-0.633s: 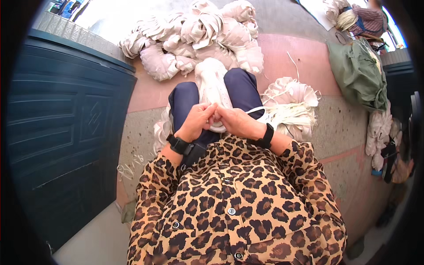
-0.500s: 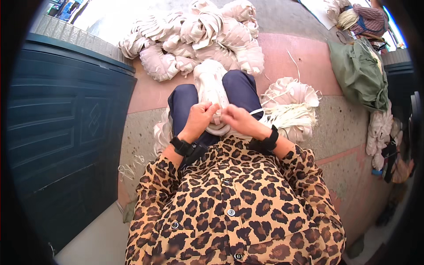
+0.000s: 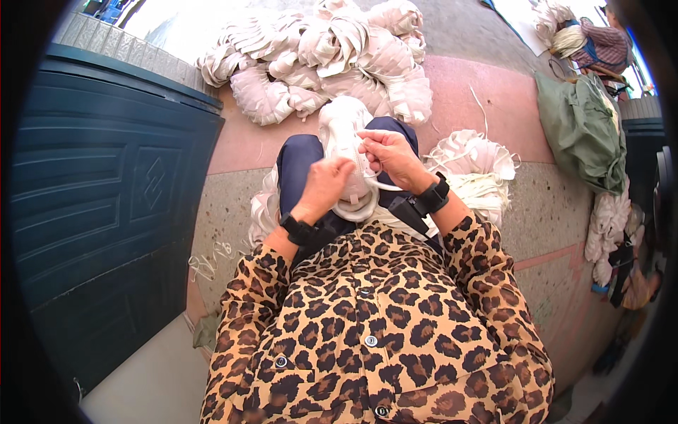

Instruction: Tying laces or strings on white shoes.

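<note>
Between my knees lies a white shoe (image 3: 343, 127), its rounded toe end pointing away and its opening loop near my belly. My right hand (image 3: 397, 160) is closed in a pinch over the shoe's right side, with a white shoelace (image 3: 385, 186) running from its fingers and looping below. Low over the shoe's left side, my left hand (image 3: 326, 184) has its fingers pressed together; what lies in them is hidden. Beside my right thigh is a bundle of pale laces (image 3: 484, 192) resting against more white pieces.
Ahead on the floor is a large heap of bundled white shoe pieces (image 3: 332, 60). A dark blue panelled door (image 3: 113, 184) stands close on the left. At the right sit a green sack (image 3: 583, 131) and more white bundles (image 3: 606, 219). Another person (image 3: 604, 42) sits at the far right.
My right hand has moved up and away along the shoe, drawing the lace into a loop. My left hand has shifted slightly down. The two hands are farther apart.
</note>
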